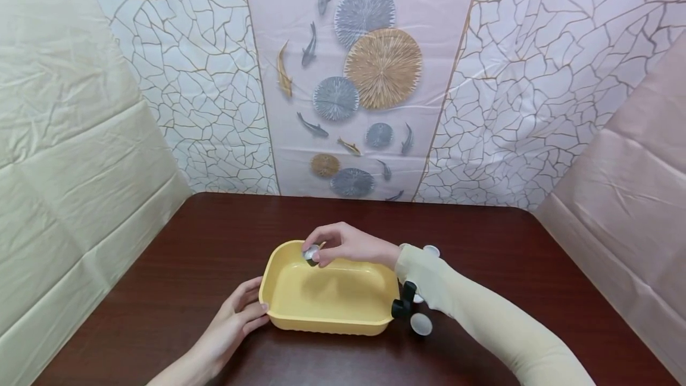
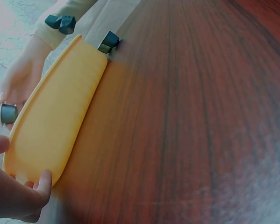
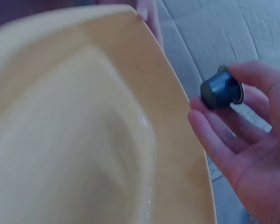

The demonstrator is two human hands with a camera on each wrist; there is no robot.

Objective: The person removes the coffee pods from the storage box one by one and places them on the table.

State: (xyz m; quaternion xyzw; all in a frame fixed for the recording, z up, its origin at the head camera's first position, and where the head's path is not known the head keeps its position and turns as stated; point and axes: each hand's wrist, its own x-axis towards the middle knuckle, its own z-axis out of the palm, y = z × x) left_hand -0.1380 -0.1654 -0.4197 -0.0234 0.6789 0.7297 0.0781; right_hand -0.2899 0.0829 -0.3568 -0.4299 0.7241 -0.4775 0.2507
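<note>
A yellow rectangular tray point(image 1: 327, 325) with raised walls sits on the table. My left hand point(image 1: 236, 317) grips its left end, with fingers along the outer wall and the thumb near the rim. Over the tray's back left part, my right hand point(image 1: 343, 244) pinches a coffee capsule point(image 1: 310, 255) with a silver lid and a dark body. In the right wrist view, that capsule point(image 3: 221, 88) lies tilted between thumb and fingers, beside the tray's rim. The tray's visible floor point(image 3: 60, 154) is bare.
To the right of the tray lies another coffee capsule point(image 1: 421, 324), its pale lid facing up. A further capsule point(image 1: 431, 251) shows behind the right sleeve, with others partly hidden. The black wrist camera point(image 1: 404, 301) overlaps the tray's right end. A patterned cloth point(image 1: 348, 76) hangs behind the table.
</note>
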